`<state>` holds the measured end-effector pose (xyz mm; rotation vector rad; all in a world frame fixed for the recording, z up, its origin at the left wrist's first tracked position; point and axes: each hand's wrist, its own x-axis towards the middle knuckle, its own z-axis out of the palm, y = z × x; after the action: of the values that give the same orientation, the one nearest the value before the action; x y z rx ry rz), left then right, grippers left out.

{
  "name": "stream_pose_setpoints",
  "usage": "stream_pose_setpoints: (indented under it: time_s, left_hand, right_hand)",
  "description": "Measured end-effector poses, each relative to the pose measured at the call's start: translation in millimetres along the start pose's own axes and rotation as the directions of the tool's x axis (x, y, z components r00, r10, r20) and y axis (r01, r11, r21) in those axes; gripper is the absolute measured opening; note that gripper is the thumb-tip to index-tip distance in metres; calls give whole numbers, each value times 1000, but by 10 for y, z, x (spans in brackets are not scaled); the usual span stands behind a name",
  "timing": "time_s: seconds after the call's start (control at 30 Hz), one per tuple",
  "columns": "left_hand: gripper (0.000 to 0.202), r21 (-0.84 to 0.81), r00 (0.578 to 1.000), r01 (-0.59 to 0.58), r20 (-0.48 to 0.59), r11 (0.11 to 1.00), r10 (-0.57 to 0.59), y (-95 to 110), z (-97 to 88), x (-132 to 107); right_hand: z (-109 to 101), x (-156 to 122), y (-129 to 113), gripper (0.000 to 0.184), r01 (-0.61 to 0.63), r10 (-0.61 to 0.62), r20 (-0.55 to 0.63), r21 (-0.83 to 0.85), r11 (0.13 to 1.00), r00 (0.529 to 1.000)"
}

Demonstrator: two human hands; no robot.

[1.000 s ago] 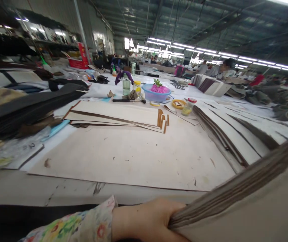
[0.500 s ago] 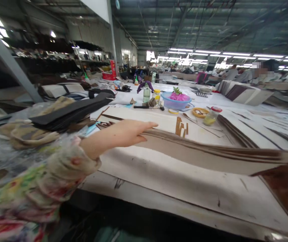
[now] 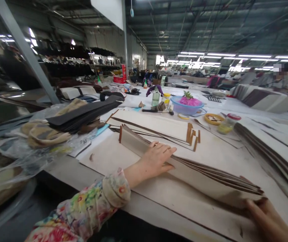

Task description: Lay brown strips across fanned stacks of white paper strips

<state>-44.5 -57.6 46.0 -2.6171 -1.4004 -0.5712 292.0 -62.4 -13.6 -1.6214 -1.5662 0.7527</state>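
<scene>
A stack of long pale strips with dark brown edges (image 3: 204, 178) stands on its long side on the worktable (image 3: 139, 201). My left hand (image 3: 156, 159) grips it near the middle, fingers over the upper edges and thumb on the near face. At the right end, my right hand (image 3: 267, 213) pinches the stack with its thumb in front; its other fingers are mostly hidden behind. Just beyond the stack lie white panels (image 3: 156, 126) with several short brown strips (image 3: 191, 134) on their right end.
Dark strips (image 3: 83, 112), cloth (image 3: 43, 131) and clear plastic (image 3: 28, 161) crowd the left. Farther back are a brush (image 3: 159, 111), a glass bottle (image 3: 156, 97), a blue basin (image 3: 187, 106) and a red-lidded jar (image 3: 229, 123). More brown-edged strips (image 3: 272, 158) lie right.
The stack has come down and to the left, its left end now showing. My left hand has moved right and lower over it. My right hand has come into clear view at the right end.
</scene>
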Motion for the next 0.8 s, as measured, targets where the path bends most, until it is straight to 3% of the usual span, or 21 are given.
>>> stream_pose_setpoints:
  time_s: [0.13,0.27,0.33,0.47,0.6,0.7,0.73,0.8]
  left_hand:
    - [47,7,996,-10,87,1000,9,-248,-63,-29]
    - [35,75,967,104,225,992,-118,-718,-280,-127]
    - [27,83,950,106,286,991,-126,-925,-431,-206]
    - [36,114,970,101,210,988,-123,-1335,-783,-273]
    - [40,210,987,98,106,973,-122,-1792,-1046,31]
    - [42,259,992,126,-42,958,-119,-1755,-954,407]
    - [42,241,990,118,-101,963,-96,-1622,-840,521]
    - [42,217,995,56,-99,975,-35,-1216,-495,691]
  right_hand:
    - [44,-90,-170,33,-75,82,107,-67,995,991]
    - [-57,-109,-213,36,-57,85,169,-161,985,982]
    - [-110,-141,-252,36,-59,88,197,-152,987,976]
    - [-182,-118,-567,33,-59,51,257,24,998,965]
    - [-33,328,-995,33,2,-42,209,188,982,977]
    - [328,817,-1059,34,48,-73,81,272,961,994]
    - [473,949,-1017,36,52,-65,39,280,959,997]
    - [742,1122,-871,38,62,-53,-40,293,954,998]
